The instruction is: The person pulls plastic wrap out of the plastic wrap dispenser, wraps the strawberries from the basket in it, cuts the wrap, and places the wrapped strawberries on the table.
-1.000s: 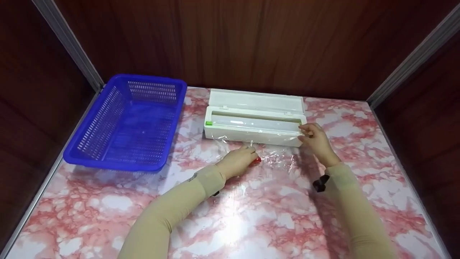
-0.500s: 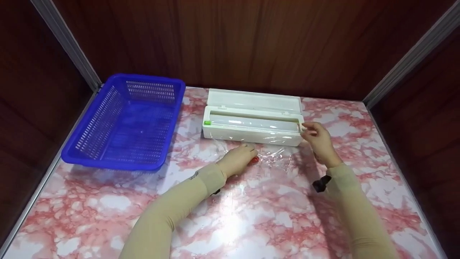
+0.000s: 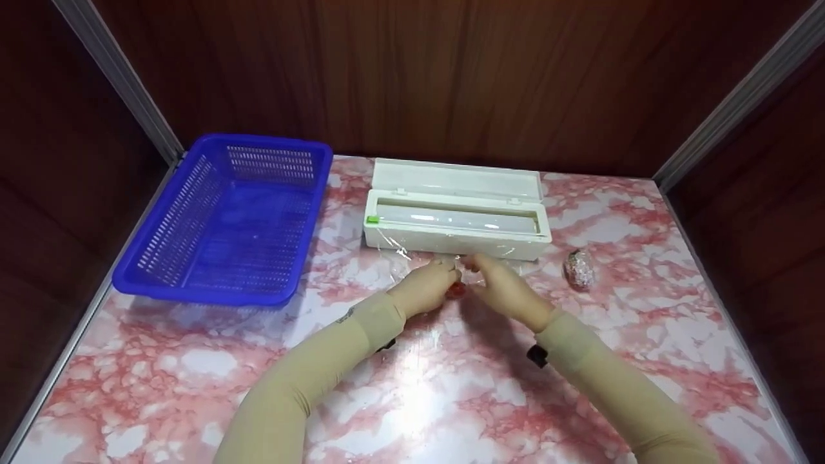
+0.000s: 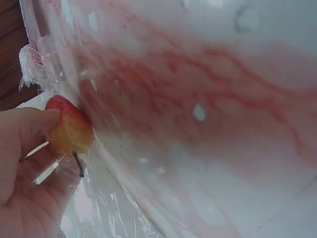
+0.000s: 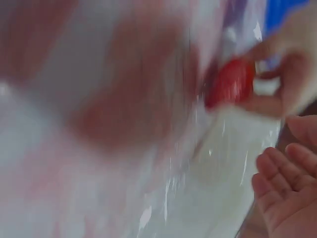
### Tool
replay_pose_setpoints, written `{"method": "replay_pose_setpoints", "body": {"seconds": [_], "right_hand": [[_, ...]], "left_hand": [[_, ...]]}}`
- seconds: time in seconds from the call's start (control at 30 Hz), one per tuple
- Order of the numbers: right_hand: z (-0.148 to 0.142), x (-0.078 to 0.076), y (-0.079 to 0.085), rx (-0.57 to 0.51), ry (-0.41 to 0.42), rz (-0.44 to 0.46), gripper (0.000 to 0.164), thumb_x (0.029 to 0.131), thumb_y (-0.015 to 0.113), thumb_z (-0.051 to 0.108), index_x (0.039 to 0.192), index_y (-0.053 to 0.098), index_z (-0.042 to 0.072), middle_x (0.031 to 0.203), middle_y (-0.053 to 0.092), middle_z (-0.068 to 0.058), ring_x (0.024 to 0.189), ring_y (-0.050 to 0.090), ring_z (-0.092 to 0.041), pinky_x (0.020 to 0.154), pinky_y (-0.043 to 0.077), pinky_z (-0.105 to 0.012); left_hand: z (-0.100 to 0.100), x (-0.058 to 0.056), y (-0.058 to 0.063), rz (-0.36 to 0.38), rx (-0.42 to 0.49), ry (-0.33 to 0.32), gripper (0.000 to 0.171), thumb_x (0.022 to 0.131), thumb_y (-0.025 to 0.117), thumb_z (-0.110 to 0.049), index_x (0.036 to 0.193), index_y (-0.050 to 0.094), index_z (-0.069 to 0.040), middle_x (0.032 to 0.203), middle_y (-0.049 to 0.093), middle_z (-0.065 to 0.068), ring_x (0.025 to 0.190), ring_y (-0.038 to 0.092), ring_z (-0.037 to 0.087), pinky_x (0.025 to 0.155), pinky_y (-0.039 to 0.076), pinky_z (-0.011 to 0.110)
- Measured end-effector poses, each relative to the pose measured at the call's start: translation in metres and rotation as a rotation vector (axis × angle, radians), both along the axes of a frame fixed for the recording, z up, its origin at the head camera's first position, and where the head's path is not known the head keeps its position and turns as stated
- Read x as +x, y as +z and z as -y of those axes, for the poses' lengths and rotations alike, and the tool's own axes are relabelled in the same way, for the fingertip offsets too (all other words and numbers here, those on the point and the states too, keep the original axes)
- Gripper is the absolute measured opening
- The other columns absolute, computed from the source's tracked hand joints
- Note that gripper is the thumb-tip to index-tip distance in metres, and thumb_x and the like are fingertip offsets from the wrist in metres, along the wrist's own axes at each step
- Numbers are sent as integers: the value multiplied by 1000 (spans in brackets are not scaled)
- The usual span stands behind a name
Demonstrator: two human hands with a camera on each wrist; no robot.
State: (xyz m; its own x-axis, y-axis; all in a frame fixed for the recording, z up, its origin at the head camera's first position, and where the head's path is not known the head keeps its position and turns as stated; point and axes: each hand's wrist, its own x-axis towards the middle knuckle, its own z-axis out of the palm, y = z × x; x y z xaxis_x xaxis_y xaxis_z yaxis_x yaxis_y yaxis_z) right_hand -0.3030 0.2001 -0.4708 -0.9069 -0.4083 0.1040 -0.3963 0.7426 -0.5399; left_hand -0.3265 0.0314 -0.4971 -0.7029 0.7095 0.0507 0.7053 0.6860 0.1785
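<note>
In the left wrist view a small red-and-yellow apple with a dark stem is pinched between the thumb and fingers of my left hand. Clear cling film lies wrinkled around the apple and the fingers. My right hand is close to the apple's right side; in the right wrist view its fingers are relaxed, holding nothing. Just behind both hands stands a white cling film box, lid raised, with the film roll inside. Film runs from the box's front down to the hands.
A bundle wrapped in crinkled film lies right of the box. At the left stands a blue plastic basket. Dark wood-look panels enclose the marbled tabletop at the back and sides. A green slider sits at the box's left end.
My right hand has left the right end of the box and come left and nearer, beside the apple. The wrapped bundle it covered now shows. My left hand has stayed at the apple.
</note>
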Motion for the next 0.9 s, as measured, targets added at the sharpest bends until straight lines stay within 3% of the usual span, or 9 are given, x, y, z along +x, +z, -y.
{"method": "replay_pose_setpoints", "body": {"seconds": [0.1,0.27,0.47,0.67,0.9], "right_hand": [[11,4,-7,37,33,-10,46,70,64,1,113,49,6,100,58,-12,93,56,-26,83,47,-38],[17,5,-17,32,17,-8,47,69,64,1,113,46,7,92,58,-11,83,56,-25,73,47,-35],[16,6,-24,22,14,24,45,70,65,5,111,46,6,92,60,-9,84,58,-22,73,49,-33],[17,3,-28,-18,41,70,37,69,67,4,101,47,4,87,60,-10,81,58,-21,70,49,-31],[14,-2,-29,-84,33,188,25,73,66,5,95,54,3,87,63,-12,81,59,-21,71,49,-30]], "left_hand": [[1,1,2,49,19,10,23,81,55,-11,103,59,-14,116,54,1,107,50,21,93,42,32],[5,1,4,92,69,-10,17,83,55,-18,99,61,-14,106,61,0,98,57,20,89,44,31],[8,2,1,190,129,2,25,81,55,-13,106,54,-11,101,64,4,95,60,19,86,46,30],[11,6,0,272,132,33,23,83,51,-16,105,47,-10,90,63,6,80,60,19,73,49,32],[14,8,1,318,138,55,12,86,47,-18,96,49,-11,89,60,2,82,57,15,76,48,31]]}}
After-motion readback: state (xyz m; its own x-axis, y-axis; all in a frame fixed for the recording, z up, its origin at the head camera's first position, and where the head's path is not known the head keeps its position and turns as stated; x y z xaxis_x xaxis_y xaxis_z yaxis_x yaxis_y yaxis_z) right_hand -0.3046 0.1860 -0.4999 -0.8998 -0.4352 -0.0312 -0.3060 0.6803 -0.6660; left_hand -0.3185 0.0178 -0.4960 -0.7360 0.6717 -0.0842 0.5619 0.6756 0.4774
